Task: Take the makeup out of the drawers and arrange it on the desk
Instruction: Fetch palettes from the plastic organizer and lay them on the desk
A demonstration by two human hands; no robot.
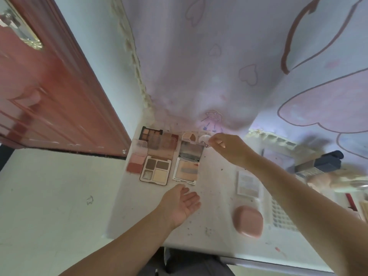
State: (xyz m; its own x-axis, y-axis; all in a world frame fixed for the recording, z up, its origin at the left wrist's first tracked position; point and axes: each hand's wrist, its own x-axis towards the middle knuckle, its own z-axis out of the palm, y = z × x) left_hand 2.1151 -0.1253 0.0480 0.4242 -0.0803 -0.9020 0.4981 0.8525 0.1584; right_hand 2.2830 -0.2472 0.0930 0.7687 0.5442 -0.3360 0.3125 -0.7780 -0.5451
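The right hand [227, 147] pinches a small round clear compact [205, 140] with dark lettering, at the far edge of the white desk [215, 196], just beside an open mirrored palette [188, 162]. The left hand [182, 204] hovers palm up, fingers spread, near the palettes' front edge

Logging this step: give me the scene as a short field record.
surface: white desk
right hand: pinches a small round clear compact at the back of the row
left hand: open, palm up, holding nothing
laid out: several open palettes side by side
apart: pink case, closed
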